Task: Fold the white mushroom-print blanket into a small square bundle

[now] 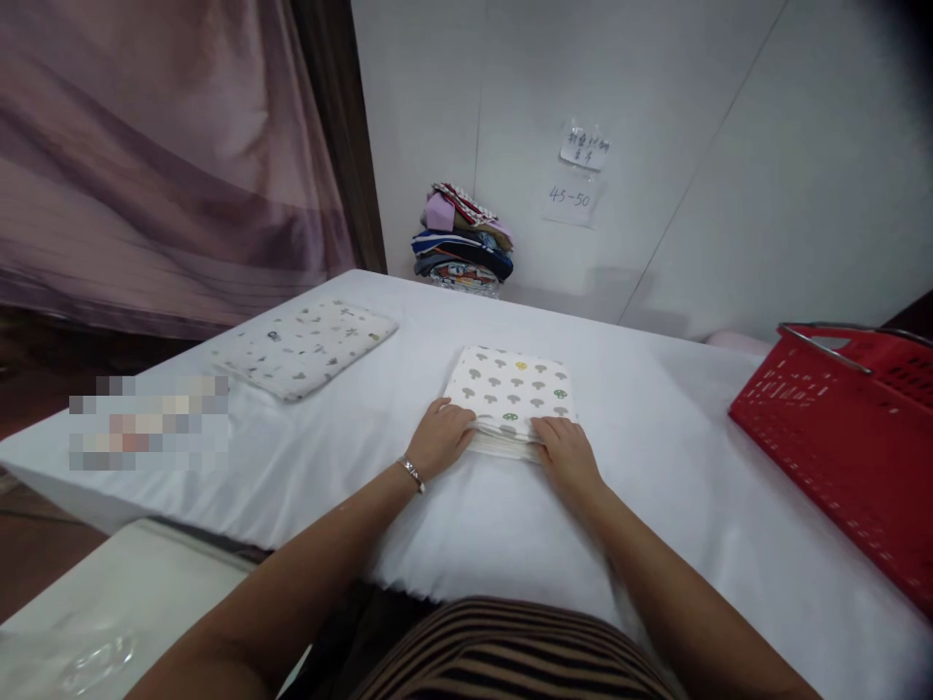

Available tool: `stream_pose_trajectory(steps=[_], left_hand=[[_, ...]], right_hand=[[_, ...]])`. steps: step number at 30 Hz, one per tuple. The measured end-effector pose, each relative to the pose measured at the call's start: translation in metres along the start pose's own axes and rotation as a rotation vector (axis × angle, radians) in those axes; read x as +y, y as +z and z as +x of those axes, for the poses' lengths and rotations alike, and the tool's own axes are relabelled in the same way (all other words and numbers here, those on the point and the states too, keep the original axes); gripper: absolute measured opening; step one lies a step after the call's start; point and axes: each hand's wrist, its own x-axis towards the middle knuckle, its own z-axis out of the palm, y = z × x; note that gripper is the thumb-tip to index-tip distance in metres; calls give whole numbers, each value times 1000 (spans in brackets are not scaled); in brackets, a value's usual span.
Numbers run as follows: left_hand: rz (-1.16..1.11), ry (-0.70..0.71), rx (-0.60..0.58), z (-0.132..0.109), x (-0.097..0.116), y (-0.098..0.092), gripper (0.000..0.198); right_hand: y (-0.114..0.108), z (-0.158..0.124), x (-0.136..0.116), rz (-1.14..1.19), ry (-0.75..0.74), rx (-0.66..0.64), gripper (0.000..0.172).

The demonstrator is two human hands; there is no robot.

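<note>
A white folded cloth (510,384) printed with grey mushrooms lies on the white-covered table in front of me. A few of its motifs are yellow or green, and layers of fabric show along its near edge. My left hand (441,437), with a bracelet at the wrist, grips the near left corner. At the near right corner, my right hand (569,452) has its fingers over the top layer; its thumb is mostly hidden. Further left lies another folded white cloth (310,345) with a grey leaf-like print, apart from both hands.
A red plastic basket (838,437) with a metal handle stands on the table's right side. Beyond the far edge rises a stack of folded fabrics (465,238) against the wall. Paper notes (572,194) hang on the wall. A pinkish curtain (167,165) is at left; a pale surface (123,593) sits lower left.
</note>
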Motion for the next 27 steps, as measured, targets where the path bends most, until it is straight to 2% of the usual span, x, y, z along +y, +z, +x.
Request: stream_pose_trajectory(steps=[3,7,13,18,22,27], left_hand=[[13,27,63,-3,9,-2,10],[41,145,104,-2,28,-2,18],[50,198,80,14,44,10,22],[45,200,24,21,50,13,18],[62,187,1,25,55,17,15],[77,203,-10,35,62,29,13]], right_hand=[[2,6,3,23,3,-59,28],[0,9,7,69,16,-113,28],[-12,13,9,203,37,-167,31],[-22,9,19,513,103,-227,41],[-20,3,26,671,209,-201,45],[-13,1,29,690,224,-143,44]])
